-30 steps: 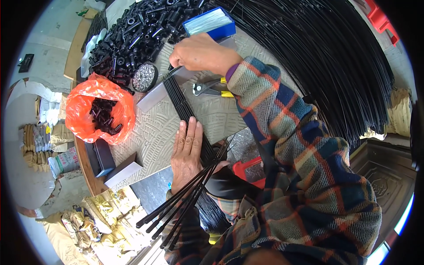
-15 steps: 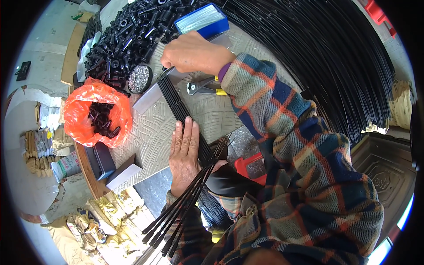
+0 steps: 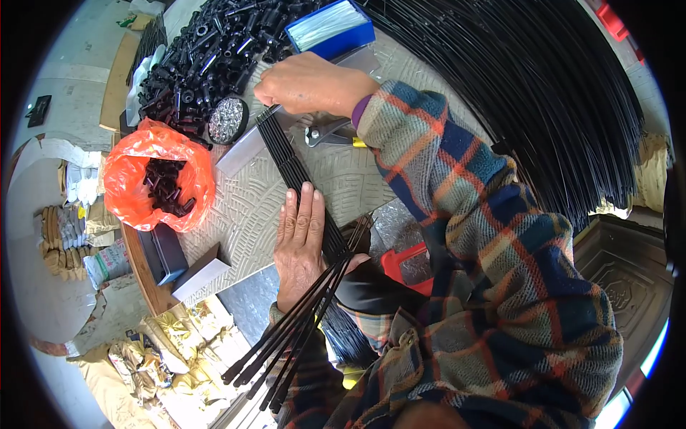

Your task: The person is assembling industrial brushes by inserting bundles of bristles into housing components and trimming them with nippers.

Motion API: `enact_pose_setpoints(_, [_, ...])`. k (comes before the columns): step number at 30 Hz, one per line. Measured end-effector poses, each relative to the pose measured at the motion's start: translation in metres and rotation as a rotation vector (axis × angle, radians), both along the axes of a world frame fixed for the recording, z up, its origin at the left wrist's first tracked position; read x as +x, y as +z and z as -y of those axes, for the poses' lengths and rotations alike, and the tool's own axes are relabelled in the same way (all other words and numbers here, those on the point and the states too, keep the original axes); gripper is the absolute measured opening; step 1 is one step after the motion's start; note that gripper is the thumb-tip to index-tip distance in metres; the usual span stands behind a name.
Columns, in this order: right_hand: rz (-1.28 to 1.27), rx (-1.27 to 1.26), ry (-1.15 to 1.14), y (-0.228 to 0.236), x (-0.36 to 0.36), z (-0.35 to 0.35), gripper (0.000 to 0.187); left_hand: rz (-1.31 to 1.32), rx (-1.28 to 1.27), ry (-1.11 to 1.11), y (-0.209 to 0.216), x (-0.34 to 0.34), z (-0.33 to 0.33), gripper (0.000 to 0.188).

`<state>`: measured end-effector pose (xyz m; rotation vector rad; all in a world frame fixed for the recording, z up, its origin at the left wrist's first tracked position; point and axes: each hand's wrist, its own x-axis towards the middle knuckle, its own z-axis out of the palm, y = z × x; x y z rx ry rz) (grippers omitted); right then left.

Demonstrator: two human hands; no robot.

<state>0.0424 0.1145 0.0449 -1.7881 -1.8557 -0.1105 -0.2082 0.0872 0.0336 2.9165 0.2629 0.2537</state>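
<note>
Slightly toward the round dish (image 3: 228, 120) has moved the curled right hand (image 3: 307, 84), contents hidden; below the dish, the left hand (image 3: 300, 247) holds rods (image 3: 284, 156) already aligned, a black pile (image 3: 550, 107) remaining well rightward.

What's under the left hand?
Black rods laid side by side run partly beneath the left hand, showing beyond its fingertips and along its right side. Whatever lies directly below the palm is covered and cannot be seen.
</note>
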Motion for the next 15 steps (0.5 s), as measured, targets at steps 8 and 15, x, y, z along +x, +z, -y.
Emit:
enact_pose_setpoints(8, [0.102,0.0,-0.051,-0.003,-0.002,-0.003,0.007,0.01,0.005,-0.013,0.0,0.001,0.002,0.102])
enact_pose_setpoints(15, [0.049,0.004,-0.009,-0.01,0.004,0.001,0.006,0.07,-0.039,-0.018,-0.012,0.006,0.001,0.1])
